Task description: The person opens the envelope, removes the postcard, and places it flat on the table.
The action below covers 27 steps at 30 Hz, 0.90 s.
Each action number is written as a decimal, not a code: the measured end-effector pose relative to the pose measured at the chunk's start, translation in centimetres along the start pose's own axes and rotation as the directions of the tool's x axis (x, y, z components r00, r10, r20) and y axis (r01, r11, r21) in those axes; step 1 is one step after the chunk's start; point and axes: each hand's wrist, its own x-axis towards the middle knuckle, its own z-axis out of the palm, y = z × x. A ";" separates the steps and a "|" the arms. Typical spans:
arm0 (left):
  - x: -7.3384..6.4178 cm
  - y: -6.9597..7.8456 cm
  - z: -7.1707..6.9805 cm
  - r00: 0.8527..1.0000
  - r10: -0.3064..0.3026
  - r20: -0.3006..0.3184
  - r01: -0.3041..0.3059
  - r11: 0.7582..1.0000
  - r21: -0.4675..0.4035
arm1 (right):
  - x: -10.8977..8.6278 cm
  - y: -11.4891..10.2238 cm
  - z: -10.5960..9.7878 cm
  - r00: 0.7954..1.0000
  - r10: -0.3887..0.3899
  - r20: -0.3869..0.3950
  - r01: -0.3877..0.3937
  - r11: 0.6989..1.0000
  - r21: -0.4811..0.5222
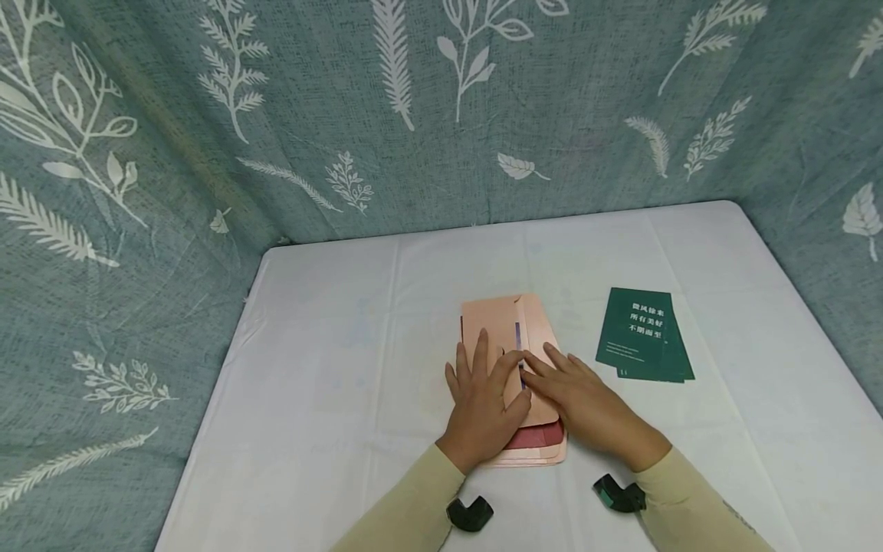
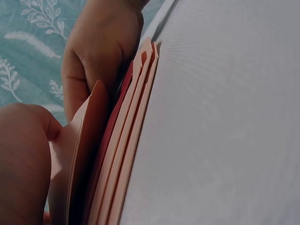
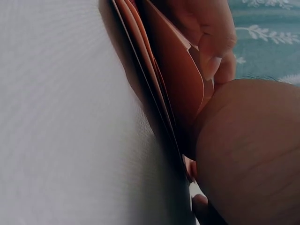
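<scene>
A pale pink envelope (image 1: 490,313) tops a small stack at the middle of the table, a narrow purple strip (image 1: 518,334) showing along its right part. Beneath it a dark red envelope (image 1: 541,437) juts out, with several more pink envelopes (image 1: 534,458) lower down. My left hand (image 1: 479,406) rests on the top envelope, fingers spread. From the right, my right hand (image 1: 596,410) reaches over the envelope's right side, its extended fingers touching near the strip and meeting the left fingertips. In the left wrist view the top envelope's near edge (image 2: 86,124) is lifted from the red one.
Two dark green cards (image 1: 631,326) with white lettering lie overlapped to the right of the stack. A white cloth covers the table (image 1: 317,368). Leaf-patterned curtains (image 1: 428,176) hang behind and at both sides. A black wrist device (image 1: 471,514) sits at each sleeve.
</scene>
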 end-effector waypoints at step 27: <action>-0.2 0.1 -0.2 1.000 -0.015 0.024 0.016 1.000 -0.007 | -0.1 -0.4 -0.5 0.995 0.103 0.000 -0.103 0.995 -0.002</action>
